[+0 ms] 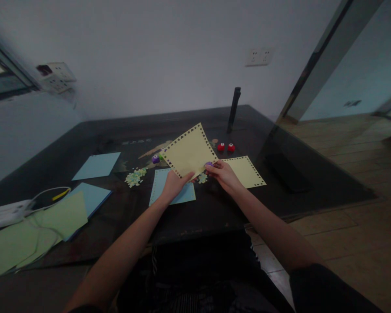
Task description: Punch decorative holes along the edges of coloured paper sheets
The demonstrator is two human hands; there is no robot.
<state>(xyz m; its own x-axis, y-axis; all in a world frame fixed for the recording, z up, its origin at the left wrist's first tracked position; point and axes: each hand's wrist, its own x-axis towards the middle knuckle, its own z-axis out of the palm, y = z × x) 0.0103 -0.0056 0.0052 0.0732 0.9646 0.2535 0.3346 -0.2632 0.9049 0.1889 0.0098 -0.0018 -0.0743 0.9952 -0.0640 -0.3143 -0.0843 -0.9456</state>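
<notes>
A yellow paper sheet [190, 152] with small shapes punched along its edges is held tilted above the table. My left hand [177, 186] grips its lower corner, thumb on top. At the sheet's right edge, my right hand [224, 173] is closed on a small purple craft punch [209, 164]. Below lies a light blue sheet [159, 184] with a punched border, partly covered by my left hand and the held sheet. Another punched yellow sheet [244, 171] lies by my right wrist. Punched-out paper bits [202, 178] are scattered beneath the hands.
Two red punches [226, 148] and a purple punch [155, 159] stand farther back. A heap of paper bits [136, 177], a blue sheet [97, 166] and green sheets [61, 215] lie left. A black upright stick [233, 111] and a dark flat object [286, 173] are right.
</notes>
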